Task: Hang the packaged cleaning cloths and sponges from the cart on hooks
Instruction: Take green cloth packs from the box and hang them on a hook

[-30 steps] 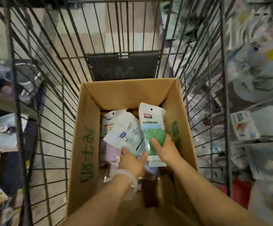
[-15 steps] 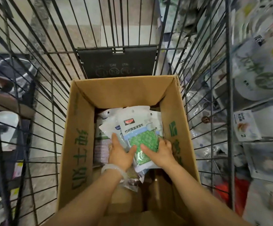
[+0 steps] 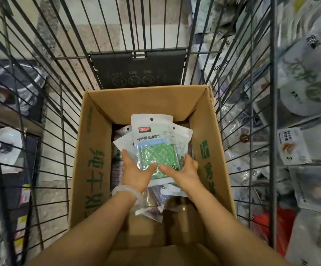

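A stack of packaged cleaning cloths is held over an open cardboard box (image 3: pixel 96 154) inside the black wire cart (image 3: pixel 63 104). The top pack (image 3: pixel 155 143) is white with a green cloth showing through its window and a hang hole at its top. My left hand (image 3: pixel 134 171) grips the stack's left side, thumb on the front. On the right side, my right hand (image 3: pixel 182 171) holds it the same way. More packs (image 3: pixel 152 204) lie lower in the box, partly hidden by my arms.
Shelving on the right carries hanging and stacked packaged goods (image 3: pixel 307 89), close against the cart's wire side. Darker goods (image 3: pixel 12 89) fill a shelf on the left. A tiled floor (image 3: pixel 117 35) shows beyond the cart's front.
The green pack went from my right hand alone onto the stack; both hands now hold the stack squared and raised higher in the box.
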`<act>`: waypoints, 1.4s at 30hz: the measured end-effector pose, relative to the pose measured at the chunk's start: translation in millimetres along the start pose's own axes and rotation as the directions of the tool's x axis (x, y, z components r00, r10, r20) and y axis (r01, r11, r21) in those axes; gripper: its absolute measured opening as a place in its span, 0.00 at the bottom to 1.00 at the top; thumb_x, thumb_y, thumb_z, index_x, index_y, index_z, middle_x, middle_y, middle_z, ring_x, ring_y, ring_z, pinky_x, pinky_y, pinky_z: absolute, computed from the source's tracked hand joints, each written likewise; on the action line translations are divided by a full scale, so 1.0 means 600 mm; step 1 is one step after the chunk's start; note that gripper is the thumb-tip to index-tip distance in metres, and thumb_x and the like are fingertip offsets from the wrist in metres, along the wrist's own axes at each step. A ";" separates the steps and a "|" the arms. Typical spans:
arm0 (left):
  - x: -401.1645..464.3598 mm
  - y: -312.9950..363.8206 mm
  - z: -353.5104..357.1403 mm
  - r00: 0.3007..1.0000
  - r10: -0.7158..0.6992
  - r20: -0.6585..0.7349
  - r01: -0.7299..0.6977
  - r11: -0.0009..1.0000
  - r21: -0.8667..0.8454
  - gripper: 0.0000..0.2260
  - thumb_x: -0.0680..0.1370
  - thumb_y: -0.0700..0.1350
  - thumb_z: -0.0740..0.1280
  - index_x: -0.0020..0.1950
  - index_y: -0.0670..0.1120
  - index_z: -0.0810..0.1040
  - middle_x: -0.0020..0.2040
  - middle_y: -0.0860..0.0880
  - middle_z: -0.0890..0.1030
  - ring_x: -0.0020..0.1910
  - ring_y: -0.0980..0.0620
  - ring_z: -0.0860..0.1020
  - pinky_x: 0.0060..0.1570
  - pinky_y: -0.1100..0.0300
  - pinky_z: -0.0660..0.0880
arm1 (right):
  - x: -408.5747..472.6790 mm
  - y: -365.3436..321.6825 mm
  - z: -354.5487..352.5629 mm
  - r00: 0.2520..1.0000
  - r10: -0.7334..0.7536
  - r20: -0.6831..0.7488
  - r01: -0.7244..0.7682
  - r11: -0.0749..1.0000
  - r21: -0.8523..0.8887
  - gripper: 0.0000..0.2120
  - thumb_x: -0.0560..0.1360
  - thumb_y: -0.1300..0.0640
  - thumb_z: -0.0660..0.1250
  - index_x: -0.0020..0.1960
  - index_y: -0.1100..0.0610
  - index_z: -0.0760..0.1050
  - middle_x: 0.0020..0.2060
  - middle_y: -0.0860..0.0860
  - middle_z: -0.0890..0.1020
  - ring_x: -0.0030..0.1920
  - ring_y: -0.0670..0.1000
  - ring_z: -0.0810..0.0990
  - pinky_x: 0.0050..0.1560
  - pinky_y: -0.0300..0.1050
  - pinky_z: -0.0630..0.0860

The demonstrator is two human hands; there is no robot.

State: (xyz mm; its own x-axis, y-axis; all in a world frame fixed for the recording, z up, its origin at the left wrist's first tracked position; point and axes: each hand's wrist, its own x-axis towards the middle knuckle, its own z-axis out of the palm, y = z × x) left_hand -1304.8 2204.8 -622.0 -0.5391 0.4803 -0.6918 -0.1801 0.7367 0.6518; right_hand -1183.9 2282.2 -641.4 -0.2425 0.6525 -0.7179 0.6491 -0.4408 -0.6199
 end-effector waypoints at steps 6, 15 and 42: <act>0.000 -0.017 -0.006 0.998 -0.024 0.052 0.025 0.999 -0.023 0.52 0.71 0.39 0.73 0.75 0.52 0.33 0.78 0.45 0.55 0.75 0.45 0.58 0.70 0.50 0.61 | 0.013 0.003 0.011 0.999 0.019 0.029 -0.018 0.999 -0.039 0.56 0.60 0.43 0.78 0.75 0.48 0.44 0.75 0.53 0.50 0.74 0.56 0.56 0.71 0.53 0.60; -0.003 -0.020 -0.010 0.999 -0.036 0.039 0.041 0.989 -0.145 0.56 0.65 0.37 0.77 0.76 0.57 0.39 0.75 0.49 0.60 0.72 0.46 0.62 0.67 0.49 0.66 | 0.023 0.008 -0.021 0.986 0.020 0.166 -0.035 0.995 0.088 0.39 0.61 0.51 0.79 0.68 0.53 0.67 0.64 0.53 0.74 0.62 0.54 0.75 0.62 0.54 0.74; 0.016 -0.002 -0.023 0.984 -0.174 -0.043 0.177 0.980 0.087 0.31 0.64 0.54 0.78 0.64 0.45 0.75 0.67 0.43 0.70 0.65 0.41 0.71 0.66 0.47 0.70 | -0.024 -0.011 0.009 0.977 0.065 0.201 -0.119 0.955 0.270 0.31 0.66 0.60 0.77 0.64 0.55 0.67 0.51 0.48 0.80 0.49 0.47 0.81 0.46 0.39 0.79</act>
State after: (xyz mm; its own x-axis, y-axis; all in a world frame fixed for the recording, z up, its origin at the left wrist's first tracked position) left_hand -1320.9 2201.9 -625.1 -0.5340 0.3240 -0.7809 -0.2002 0.8489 0.4892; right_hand -1188.4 2272.4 -628.8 -0.3401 0.4854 -0.8054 0.4542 -0.6652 -0.5927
